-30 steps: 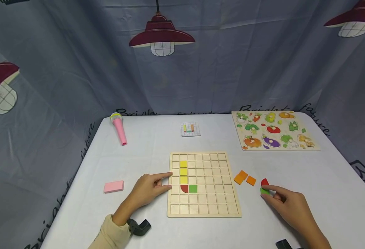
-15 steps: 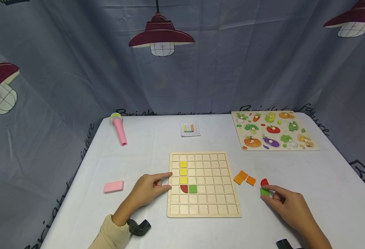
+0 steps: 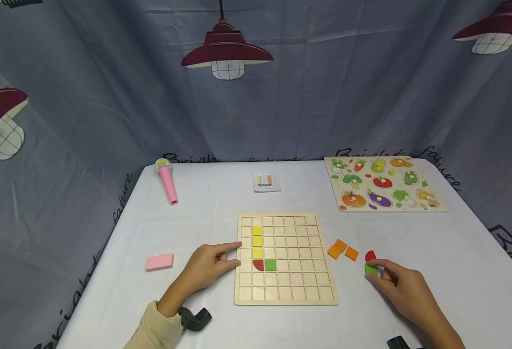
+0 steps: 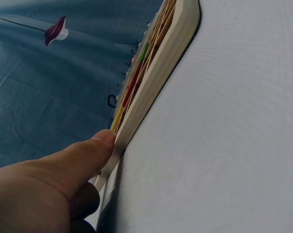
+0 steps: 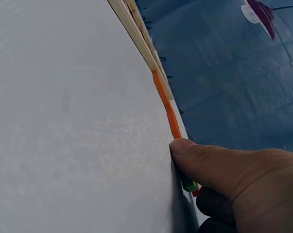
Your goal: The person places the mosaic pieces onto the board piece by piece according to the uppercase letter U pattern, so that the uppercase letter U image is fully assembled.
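A wooden grid board (image 3: 299, 293) lies in the middle of the table. In one of its columns sit several tiles: yellow tiles (image 3: 257, 241) above a red quarter-round tile (image 3: 258, 264), with a green square tile (image 3: 271, 264) beside the red one. My left hand (image 3: 208, 265) touches the board's left edge with thumb and index fingertips. To the right of the board, my right hand (image 3: 402, 286) pinches a loose green tile (image 3: 371, 269) between thumb and index finger. A red tile (image 3: 370, 255) lies just beyond it. In the right wrist view the thumb partly hides the green tile (image 5: 189, 185).
Several orange tiles (image 3: 351, 253) lie between the board and my right hand. At the back stand a small pattern card (image 3: 266, 182), a pink toy microphone (image 3: 167, 182) and a vegetable puzzle board (image 3: 389, 184). A pink block (image 3: 159, 262) is at left.
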Available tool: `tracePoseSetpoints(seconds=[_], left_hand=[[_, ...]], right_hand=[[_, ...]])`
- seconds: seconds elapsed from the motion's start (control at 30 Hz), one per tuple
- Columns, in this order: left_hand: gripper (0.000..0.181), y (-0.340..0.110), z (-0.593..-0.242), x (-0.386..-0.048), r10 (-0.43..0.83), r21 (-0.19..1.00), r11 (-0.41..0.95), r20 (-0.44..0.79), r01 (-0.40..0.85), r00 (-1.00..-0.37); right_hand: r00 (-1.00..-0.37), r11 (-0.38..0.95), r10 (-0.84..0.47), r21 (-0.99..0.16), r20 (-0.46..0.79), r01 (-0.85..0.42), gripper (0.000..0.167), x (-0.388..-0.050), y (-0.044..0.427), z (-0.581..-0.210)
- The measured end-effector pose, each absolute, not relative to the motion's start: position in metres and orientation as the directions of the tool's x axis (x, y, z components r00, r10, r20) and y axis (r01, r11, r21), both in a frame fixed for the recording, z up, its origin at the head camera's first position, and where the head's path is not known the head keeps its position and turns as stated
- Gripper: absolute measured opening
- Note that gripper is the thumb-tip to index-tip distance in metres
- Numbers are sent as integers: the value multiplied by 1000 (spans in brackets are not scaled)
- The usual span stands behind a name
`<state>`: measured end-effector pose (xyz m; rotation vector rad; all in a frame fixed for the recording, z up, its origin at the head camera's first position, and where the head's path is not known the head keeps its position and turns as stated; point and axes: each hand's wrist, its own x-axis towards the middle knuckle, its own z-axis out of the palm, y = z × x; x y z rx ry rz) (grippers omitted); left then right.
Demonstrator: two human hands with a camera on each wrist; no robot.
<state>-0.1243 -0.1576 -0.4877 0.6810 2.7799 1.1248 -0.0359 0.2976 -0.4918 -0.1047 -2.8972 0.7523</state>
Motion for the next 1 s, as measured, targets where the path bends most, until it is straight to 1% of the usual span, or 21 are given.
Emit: tracePoseSetpoints(seconds=[0.2, 0.37, 0.6, 0.87, 1.0], left_hand=[[42, -158, -488, -124, 419, 676, 638, 96, 368, -903], [42, -158, -487, -124, 419, 680, 635, 96, 367, -903], [43, -157, -490, -124, 423, 682, 629, 102, 373, -900], [43, -157, -490, -124, 427, 677, 630, 108, 381, -898], [43, -157, -488, -124, 424, 675, 638, 94, 371, -901]], right_hand=[[-992, 883, 54, -470, 117, -7, 34, -36, 298, -488], [-988, 893, -9, -444, 156, -78, 32, -37, 295, -484], [-975, 884, -86, -435, 206, -170, 29, -44, 286, -476], [-943, 830, -173, -473, 284, -295, 27, -55, 268, -468], [-932, 809, -191, -488, 308, -328, 28, -58, 261, -468]])
